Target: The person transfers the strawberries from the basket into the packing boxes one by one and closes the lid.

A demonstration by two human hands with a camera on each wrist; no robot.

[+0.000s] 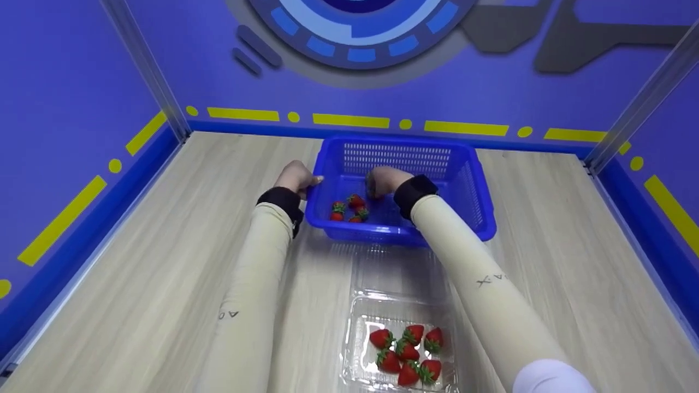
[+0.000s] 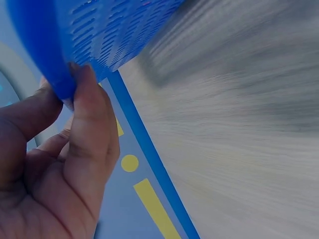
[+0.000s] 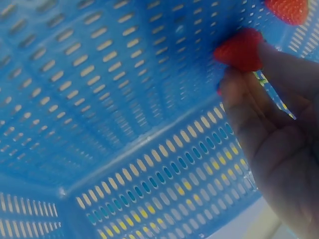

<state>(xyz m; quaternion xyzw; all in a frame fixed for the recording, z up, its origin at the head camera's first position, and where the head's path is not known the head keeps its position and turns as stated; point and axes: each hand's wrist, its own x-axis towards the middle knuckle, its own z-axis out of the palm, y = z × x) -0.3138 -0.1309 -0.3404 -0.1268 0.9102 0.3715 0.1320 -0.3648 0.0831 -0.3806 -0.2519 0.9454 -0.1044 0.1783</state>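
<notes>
A blue plastic basket (image 1: 401, 233) with slotted walls stands near the back wall. My left hand (image 1: 296, 178) pinches its left rim between thumb and fingers, as the left wrist view (image 2: 75, 144) shows closely. Inside the basket is my right hand (image 1: 385, 182); in the right wrist view its thumb and fingers pinch a red strawberry (image 3: 241, 51) low in the basket. Several other strawberries (image 1: 356, 201) lie on the basket floor at the left, one of them partly seen as a second strawberry (image 3: 288, 10) beside the hand.
In front of the basket, on the wood-grain table (image 1: 180, 262), lies an open clear plastic box (image 1: 355, 357) holding several strawberries (image 1: 407, 350). Its transparent lid (image 1: 396, 273) extends toward the basket. Blue panels (image 1: 349, 98) with yellow marks enclose the table.
</notes>
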